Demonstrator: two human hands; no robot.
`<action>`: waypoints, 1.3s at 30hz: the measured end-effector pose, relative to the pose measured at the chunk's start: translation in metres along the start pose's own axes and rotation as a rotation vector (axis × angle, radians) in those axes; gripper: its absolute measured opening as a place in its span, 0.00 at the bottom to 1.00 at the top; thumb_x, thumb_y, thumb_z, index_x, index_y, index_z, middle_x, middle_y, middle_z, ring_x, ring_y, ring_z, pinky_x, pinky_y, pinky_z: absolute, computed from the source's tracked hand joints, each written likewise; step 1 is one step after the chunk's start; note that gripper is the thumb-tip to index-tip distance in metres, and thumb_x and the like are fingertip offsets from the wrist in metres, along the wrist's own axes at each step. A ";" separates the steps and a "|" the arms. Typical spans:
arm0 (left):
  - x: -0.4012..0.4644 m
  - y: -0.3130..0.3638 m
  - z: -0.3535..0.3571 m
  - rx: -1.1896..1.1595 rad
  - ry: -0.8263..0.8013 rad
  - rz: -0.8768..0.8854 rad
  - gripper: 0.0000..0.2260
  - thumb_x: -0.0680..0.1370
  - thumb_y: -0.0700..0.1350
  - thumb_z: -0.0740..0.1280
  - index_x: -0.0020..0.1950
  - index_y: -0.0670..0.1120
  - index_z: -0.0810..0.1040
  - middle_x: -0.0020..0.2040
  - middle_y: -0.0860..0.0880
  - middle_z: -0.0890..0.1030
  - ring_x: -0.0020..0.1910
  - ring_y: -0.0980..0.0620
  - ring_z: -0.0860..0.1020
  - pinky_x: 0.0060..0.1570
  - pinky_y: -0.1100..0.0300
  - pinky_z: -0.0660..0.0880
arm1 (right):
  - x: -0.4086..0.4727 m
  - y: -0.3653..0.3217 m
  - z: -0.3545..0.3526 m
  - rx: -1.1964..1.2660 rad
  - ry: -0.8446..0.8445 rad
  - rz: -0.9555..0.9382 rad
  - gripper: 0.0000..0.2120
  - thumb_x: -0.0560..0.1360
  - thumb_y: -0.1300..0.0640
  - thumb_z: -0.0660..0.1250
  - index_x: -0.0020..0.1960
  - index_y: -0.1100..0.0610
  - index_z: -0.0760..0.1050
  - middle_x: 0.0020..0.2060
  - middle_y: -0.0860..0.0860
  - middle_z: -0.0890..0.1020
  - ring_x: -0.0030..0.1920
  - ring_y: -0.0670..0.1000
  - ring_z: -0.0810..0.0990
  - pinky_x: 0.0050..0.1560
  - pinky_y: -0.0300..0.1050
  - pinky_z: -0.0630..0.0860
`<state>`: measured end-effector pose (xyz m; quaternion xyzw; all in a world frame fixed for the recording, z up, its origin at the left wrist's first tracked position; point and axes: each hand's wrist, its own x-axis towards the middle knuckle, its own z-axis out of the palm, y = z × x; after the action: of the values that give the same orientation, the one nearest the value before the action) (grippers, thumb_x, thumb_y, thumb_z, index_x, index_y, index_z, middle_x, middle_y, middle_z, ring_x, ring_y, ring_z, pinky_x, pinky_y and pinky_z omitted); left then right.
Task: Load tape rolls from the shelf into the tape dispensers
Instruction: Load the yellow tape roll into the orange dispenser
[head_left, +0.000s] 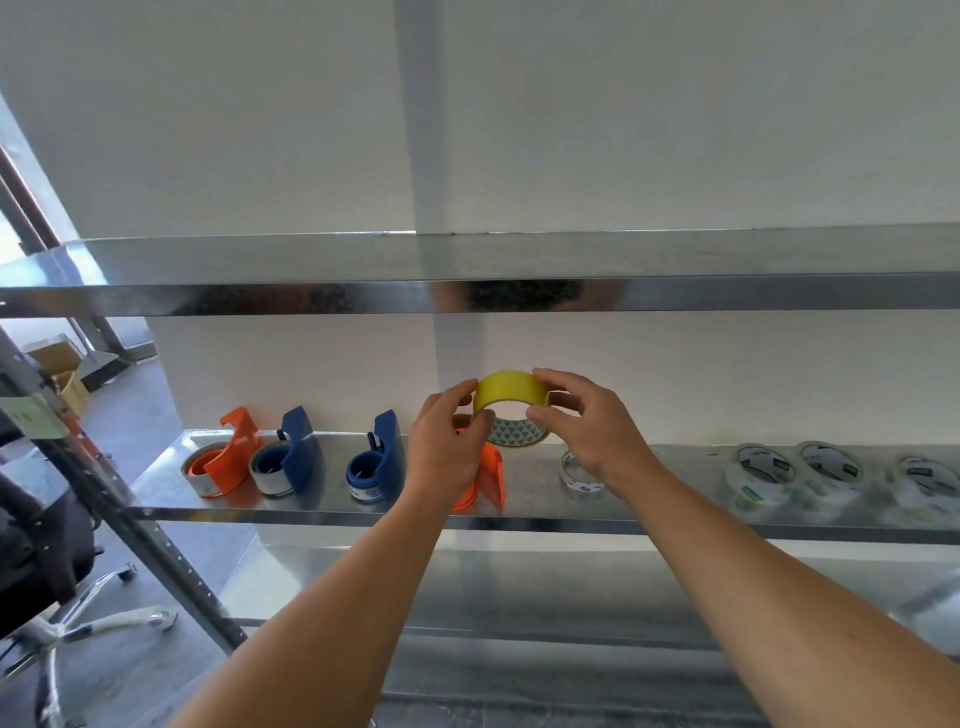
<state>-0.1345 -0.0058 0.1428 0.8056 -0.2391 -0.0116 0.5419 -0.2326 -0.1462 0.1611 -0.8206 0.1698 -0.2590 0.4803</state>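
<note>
Yellow tape roll (511, 402) at frame center, held above the metal shelf (332, 506), pinched by left hand (448, 444) and right hand (587, 421), fingers closed on its rim. Orange dispenser (491, 480) just below it; lower left, orange dispenser (228, 454) and two blue dispensers (293, 452) (379, 460) holding rolls. Clear rolls (761, 470) lower right.

Shelf (649, 493) bare between orange dispenser (491, 480) and clear rolls (763, 470) except one thin roll (579, 475); upper shelf (311, 299) caps headroom.
</note>
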 end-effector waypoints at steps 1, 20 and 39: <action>0.000 0.000 -0.001 -0.009 -0.021 0.001 0.20 0.80 0.48 0.67 0.72 0.53 0.71 0.70 0.50 0.73 0.57 0.55 0.74 0.56 0.56 0.78 | 0.001 -0.001 0.000 -0.021 0.008 -0.001 0.22 0.76 0.54 0.70 0.69 0.48 0.73 0.66 0.48 0.75 0.59 0.45 0.74 0.54 0.35 0.71; 0.001 -0.010 -0.011 -0.276 -0.253 -0.065 0.19 0.80 0.47 0.67 0.71 0.54 0.72 0.63 0.52 0.76 0.61 0.49 0.76 0.49 0.64 0.79 | 0.002 0.006 0.006 -0.053 -0.020 0.000 0.17 0.79 0.52 0.66 0.67 0.46 0.74 0.65 0.47 0.76 0.59 0.47 0.75 0.59 0.44 0.76; 0.012 -0.019 -0.017 -0.374 -0.299 -0.139 0.13 0.80 0.46 0.67 0.64 0.54 0.74 0.57 0.55 0.78 0.58 0.49 0.78 0.48 0.62 0.81 | 0.007 0.013 0.013 -0.112 0.018 -0.011 0.17 0.78 0.53 0.67 0.67 0.46 0.75 0.65 0.47 0.77 0.55 0.43 0.73 0.56 0.38 0.73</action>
<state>-0.1125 0.0094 0.1360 0.6951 -0.2542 -0.2118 0.6383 -0.2198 -0.1466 0.1462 -0.8447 0.1838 -0.2593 0.4306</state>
